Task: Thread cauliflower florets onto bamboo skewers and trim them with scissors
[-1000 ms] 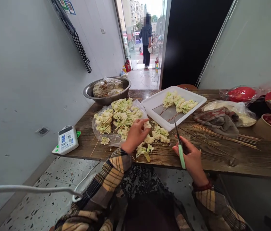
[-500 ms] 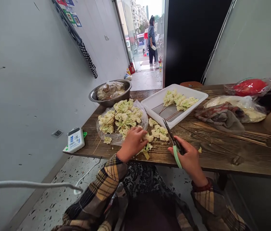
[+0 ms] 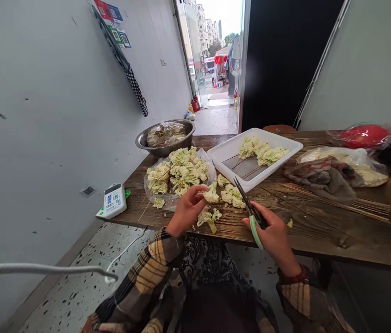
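Note:
My left hand pinches a cauliflower floret and holds it just above the wooden table. My right hand grips green-handled scissors, blades pointing up and left toward the floret. A few loose florets lie between my hands and the white tray. A stalky piece lies below the held floret. A heap of cauliflower rests on a clear plastic bag to the left.
The tray holds skewered cauliflower. Bamboo skewers lie to the right by a crumpled cloth and bagged foods. A steel bowl sits at the back left; a small white device is on the table's left corner. An open doorway is ahead.
My left hand picked a floret out of the loose pieces and lifted it. The scissors tilted to the left toward it. The view shifted upward; the person at the doorway moved out of sight.

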Tool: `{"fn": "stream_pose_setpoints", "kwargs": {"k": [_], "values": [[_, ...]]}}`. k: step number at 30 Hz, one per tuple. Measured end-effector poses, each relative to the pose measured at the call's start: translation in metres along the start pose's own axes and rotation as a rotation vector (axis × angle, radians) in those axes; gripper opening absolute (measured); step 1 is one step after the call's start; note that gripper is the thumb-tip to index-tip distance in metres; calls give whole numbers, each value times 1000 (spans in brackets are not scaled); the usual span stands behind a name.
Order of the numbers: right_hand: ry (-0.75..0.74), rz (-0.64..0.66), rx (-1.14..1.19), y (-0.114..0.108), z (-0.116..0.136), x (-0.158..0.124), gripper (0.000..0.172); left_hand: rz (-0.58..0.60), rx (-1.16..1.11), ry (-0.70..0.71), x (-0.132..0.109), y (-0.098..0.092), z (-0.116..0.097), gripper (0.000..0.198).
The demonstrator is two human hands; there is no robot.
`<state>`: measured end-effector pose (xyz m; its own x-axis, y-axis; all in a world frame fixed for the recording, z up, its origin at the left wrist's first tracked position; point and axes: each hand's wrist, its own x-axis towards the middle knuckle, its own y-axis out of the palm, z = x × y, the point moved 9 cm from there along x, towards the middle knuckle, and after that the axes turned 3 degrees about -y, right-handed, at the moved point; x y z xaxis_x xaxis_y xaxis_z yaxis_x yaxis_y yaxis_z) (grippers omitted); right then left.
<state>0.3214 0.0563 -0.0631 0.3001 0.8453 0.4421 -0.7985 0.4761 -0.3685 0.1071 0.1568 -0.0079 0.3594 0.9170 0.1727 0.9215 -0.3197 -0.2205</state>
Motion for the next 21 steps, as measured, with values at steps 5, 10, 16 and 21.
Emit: {"fn": "stream_pose_setpoints", "kwargs": {"k": [5, 10, 16, 21], "values": [[-17, 27, -46, 3, 3, 0, 43, 47, -602, -227, -13, 9, 11, 32], [-47, 46, -83, 6, 5, -1, 42, 82, -890, -257, -18, 8, 13, 32], [-109, 75, -128, 11, 13, -2, 42, 56, -881, -259, -25, 2, 17, 29], [-146, 105, -138, 14, 21, -2, 43, 11, -537, -135, -35, -14, 10, 43]]}}
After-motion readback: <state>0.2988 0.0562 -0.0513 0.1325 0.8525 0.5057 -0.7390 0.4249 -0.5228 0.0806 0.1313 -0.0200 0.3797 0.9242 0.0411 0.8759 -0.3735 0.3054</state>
